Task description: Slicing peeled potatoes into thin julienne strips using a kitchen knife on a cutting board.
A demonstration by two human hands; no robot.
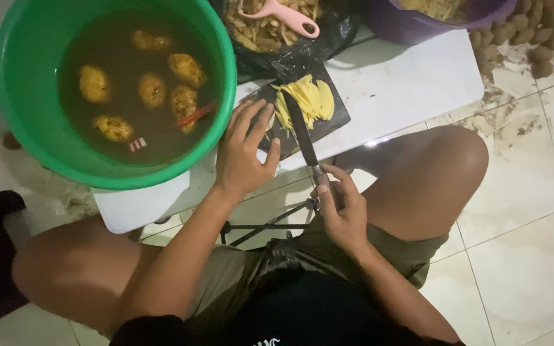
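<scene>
Right hand: the right hand (pixel 341 208) is closed around the handle of a knife (pixel 302 136); the blade lies across the dark cutting board (pixel 328 125), tip among the potato strips (pixel 306 97)
Left hand: the left hand (pixel 245 154) rests flat and open on the board's near left edge, fingers spread just beside the blade, gripping nothing
Board: sits on the white tabletop (pixel 411 83), close to its front edge
Around: a green bucket (pixel 8 77) of murky water with peeled potatoes (pixel 152 90) stands to the left; a bag of peelings with a pink peeler (pixel 288 15) lies behind
Risk: the left fingers are near the blade, so a slip on wet strips could cut them; the board could slide off the edge
</scene>
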